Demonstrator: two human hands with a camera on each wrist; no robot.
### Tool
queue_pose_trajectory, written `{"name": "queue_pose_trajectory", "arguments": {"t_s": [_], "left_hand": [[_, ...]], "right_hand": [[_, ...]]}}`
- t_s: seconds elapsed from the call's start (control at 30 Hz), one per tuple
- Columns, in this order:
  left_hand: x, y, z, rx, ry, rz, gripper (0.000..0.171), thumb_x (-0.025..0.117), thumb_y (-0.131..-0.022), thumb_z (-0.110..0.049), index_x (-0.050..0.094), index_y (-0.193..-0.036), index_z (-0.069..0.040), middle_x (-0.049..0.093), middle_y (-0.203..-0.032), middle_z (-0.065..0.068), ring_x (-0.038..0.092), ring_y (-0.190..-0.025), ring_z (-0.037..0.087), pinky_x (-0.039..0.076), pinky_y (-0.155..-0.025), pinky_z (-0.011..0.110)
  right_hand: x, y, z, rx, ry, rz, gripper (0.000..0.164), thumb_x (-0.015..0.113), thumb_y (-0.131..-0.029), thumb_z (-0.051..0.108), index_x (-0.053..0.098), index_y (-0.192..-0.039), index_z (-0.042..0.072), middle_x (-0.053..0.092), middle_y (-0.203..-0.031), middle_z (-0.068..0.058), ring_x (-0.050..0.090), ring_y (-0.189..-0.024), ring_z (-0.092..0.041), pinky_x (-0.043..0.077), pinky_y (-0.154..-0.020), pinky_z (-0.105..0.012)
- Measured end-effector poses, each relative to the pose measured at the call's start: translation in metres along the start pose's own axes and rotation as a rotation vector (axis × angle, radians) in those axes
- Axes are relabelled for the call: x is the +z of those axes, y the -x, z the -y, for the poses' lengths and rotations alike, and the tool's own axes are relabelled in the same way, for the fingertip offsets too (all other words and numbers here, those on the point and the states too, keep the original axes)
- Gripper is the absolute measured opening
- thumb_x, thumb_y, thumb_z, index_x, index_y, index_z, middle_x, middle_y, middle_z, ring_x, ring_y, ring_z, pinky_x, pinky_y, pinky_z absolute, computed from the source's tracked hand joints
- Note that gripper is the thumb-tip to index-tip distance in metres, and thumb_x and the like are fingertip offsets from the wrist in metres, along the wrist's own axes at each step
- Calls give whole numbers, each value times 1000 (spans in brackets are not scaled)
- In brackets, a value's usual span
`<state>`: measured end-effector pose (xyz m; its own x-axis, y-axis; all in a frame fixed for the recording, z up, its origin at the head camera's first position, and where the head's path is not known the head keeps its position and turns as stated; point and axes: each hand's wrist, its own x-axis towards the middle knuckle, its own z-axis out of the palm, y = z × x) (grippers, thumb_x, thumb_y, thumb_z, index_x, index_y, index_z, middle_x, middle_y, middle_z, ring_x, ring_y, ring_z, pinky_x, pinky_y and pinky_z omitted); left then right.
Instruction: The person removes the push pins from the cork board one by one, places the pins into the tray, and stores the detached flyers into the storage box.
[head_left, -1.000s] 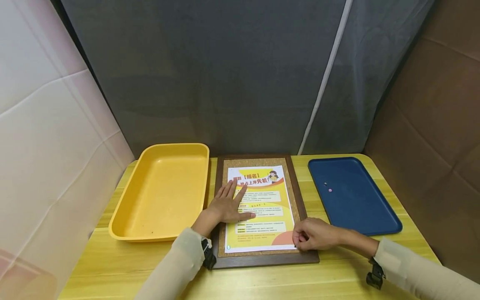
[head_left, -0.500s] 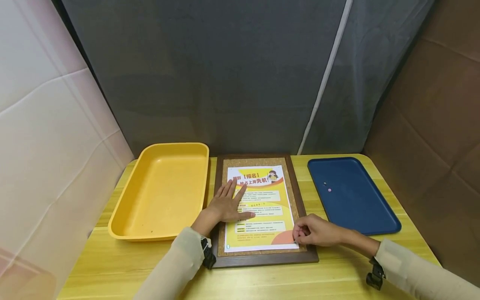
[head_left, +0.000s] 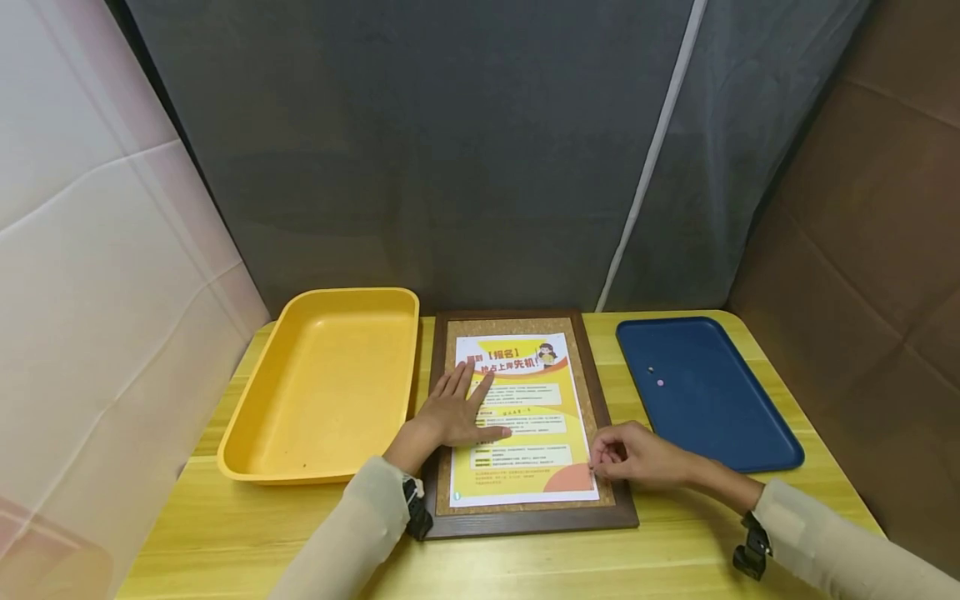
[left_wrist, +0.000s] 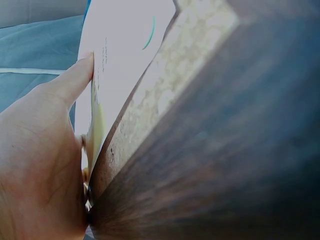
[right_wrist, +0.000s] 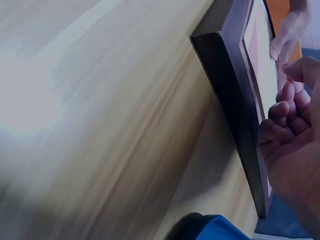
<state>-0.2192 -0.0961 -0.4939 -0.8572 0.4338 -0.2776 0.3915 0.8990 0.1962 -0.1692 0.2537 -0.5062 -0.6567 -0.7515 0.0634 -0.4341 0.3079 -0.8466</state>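
Note:
A printed yellow and white poster (head_left: 525, 475) lies on a cork board (head_left: 588, 400) with a dark wooden frame (head_left: 525, 522). My left hand (head_left: 450, 414) rests on the poster's left side with its fingers spread; the left wrist view shows the same hand (left_wrist: 40, 155) beside the paper. Over the poster's lower right edge, my right hand (head_left: 633, 454) has thumb and index finger pinched together on a tiny pin-like thing, mostly hidden by the fingertips. In the right wrist view, the other fingers of this hand (right_wrist: 295, 145) are curled in.
To the left stands a deep yellow tray (head_left: 318, 477) with a dark speck in it. A flat blue tray (head_left: 720, 392) on the right holds tiny pieces, one a pink piece (head_left: 660, 383). All stand on a wooden table (head_left: 247, 533), with a grey curtain (head_left: 420, 167) behind.
My right hand has moved slightly up along the poster's right edge, away from the lower corner, its fingertips still pinched. The left hand has stayed in place.

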Motion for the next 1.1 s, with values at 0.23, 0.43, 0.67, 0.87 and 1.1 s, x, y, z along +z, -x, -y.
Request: {"name": "queue_pose_trajectory", "arguments": {"t_s": [0.23,0.43,0.67,0.87,1.1], "left_hand": [[1,0,1,-4,-3,-3,107,50,-95,-80,8,-173,-20,-7,-177,18,-5,-164,36,4,-132,54],[1,0,1,-5,-1,1,107,50,-95,-80,8,-173,-21,-8,-177,17,-6,-164,36,3,-132,54],[2,-1,1,-3,-11,1,107,49,-95,-81,7,-173,-21,-9,-177,17,-6,-164,36,3,-132,53],[2,-1,2,-2,-14,1,107,48,-95,-82,6,-173,-22,-9,-177,17,-6,-164,35,3,-132,53],[2,-2,2,2,-9,-4,107,48,-95,-82,7,-173,-21,-9,-177,17,-6,-164,36,3,-132,53]], "right_hand": [[-9,-2,2,23,-7,-50,8,73,-96,0,72,-93,8,59,-81,6,52,-72,-1,46,-62,-18],[-16,-4,2,-16,7,-83,9,74,-96,-1,73,-93,8,63,-79,1,52,-72,0,45,-61,-19],[-24,-5,1,-25,21,-121,10,74,-96,-1,73,-94,9,64,-80,3,52,-72,0,45,-61,-19],[-31,-5,0,-18,32,-140,11,73,-96,-3,73,-94,8,66,-81,2,53,-72,-1,47,-63,-19],[-40,-4,-4,14,2,-172,13,69,-94,-9,74,-93,3,68,-83,-3,56,-73,-3,49,-64,-20]]}}
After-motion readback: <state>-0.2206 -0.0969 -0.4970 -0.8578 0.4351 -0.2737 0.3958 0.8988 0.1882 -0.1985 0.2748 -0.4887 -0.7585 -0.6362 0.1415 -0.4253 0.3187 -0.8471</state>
